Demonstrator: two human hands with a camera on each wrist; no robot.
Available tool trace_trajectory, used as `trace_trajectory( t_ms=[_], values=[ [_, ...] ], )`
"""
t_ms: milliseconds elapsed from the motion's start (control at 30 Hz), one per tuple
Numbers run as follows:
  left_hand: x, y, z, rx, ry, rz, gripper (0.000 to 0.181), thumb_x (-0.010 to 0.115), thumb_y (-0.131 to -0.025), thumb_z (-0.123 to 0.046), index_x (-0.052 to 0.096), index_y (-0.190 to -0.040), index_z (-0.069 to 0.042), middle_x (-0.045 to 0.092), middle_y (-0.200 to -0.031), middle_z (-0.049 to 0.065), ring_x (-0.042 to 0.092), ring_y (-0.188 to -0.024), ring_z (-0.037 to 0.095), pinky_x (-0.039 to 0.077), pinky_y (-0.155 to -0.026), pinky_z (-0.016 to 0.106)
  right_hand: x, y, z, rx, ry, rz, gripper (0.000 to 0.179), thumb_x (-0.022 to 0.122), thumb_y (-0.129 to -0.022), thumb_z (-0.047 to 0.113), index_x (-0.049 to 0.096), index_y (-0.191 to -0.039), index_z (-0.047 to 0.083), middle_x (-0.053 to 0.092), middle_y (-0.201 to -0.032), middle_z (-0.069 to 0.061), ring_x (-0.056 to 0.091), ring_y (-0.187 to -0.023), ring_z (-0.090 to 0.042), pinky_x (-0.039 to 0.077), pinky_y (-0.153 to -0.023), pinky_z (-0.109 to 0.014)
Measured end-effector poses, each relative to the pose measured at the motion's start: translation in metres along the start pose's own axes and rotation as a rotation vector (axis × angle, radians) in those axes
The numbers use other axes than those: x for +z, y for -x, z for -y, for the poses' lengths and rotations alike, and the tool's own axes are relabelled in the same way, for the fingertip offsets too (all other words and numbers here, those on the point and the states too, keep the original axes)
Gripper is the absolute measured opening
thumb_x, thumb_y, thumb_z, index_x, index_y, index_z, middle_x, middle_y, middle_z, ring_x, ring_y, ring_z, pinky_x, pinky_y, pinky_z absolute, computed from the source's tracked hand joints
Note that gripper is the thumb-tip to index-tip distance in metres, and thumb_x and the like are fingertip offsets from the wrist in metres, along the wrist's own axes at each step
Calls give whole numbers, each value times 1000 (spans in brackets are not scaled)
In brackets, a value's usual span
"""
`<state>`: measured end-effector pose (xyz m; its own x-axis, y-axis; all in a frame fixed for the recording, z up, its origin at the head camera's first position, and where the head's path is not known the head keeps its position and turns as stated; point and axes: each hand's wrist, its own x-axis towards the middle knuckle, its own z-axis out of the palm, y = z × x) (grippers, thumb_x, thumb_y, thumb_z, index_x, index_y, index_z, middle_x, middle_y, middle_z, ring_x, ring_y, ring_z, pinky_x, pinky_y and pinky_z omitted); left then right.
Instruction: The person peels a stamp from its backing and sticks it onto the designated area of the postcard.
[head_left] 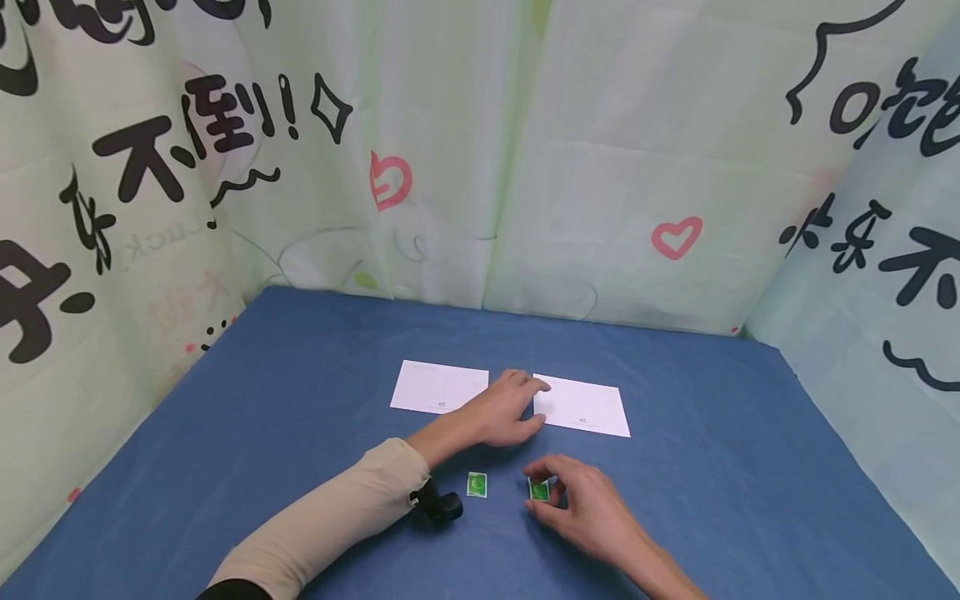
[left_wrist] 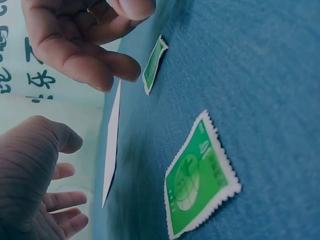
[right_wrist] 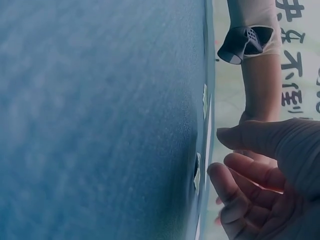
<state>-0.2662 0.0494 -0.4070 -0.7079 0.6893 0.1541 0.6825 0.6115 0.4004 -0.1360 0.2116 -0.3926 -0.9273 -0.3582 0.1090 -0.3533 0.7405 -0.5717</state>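
My left hand reaches across the gap between two white cards. Its fingertips overlap the near edge of the right white card; the left white card is partly behind the hand. Thumb and fingers are spread and relaxed in the left wrist view. Just above the right green stamp hovers my right hand, loosely bent, thumb apart from the fingers. Both wrist views show that stamp lying on the cloth with space below the fingers. A second green stamp, white and perforated at its border, lies left of it.
A blue cloth covers the table. Pale curtains with black lettering and pink hearts hang around its back and sides. The left wrist carries a black camera over a beige sleeve, close to the left stamp.
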Motion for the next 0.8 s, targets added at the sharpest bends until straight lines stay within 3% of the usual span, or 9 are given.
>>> trace_trajectory(
  t_ms=[800],
  values=[
    [9, -9, 5, -50, -45, 48, 46, 58, -103, -28, 55, -145, -10, 56, -145, 13, 44, -141, 27, 35, -117, 40, 1, -1, 1, 13, 126, -2, 24, 84, -83, 12, 74, -104, 15, 66, -87, 10, 47, -61, 4, 42, -56, -22]
  ],
)
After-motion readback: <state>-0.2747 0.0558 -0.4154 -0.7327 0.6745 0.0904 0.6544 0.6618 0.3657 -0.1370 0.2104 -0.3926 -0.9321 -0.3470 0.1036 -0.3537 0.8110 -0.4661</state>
